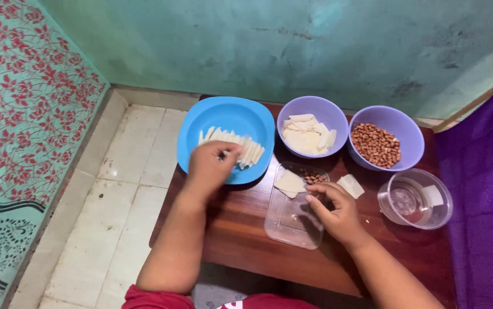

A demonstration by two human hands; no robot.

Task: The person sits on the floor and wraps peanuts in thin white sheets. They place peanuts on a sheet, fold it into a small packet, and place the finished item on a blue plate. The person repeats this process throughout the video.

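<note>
Fingers of left hand pinched narrow on rolled white wrappers in blue plate. Right hand, fingers loosely curled over clear rectangular tray, touching flat white wrapper. Behind: purple bowl of wrappers, purple bowl of peanuts. Far right: clear round bowl. All on wooden surface.

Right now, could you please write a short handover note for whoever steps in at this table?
Left hand: over the blue plate, fingers closed on the row of rolled pale wrappers lying there.
Right hand: on the clear rectangular tray, touching a flat wrapper piece with a few peanuts beside it.
Nearby: purple bowl of flat wrappers, purple bowl of peanuts, a loose wrapper on the wooden table, clear round bowl.
Done: one row of rolls. Left: plenty of wrappers and peanuts.
</note>
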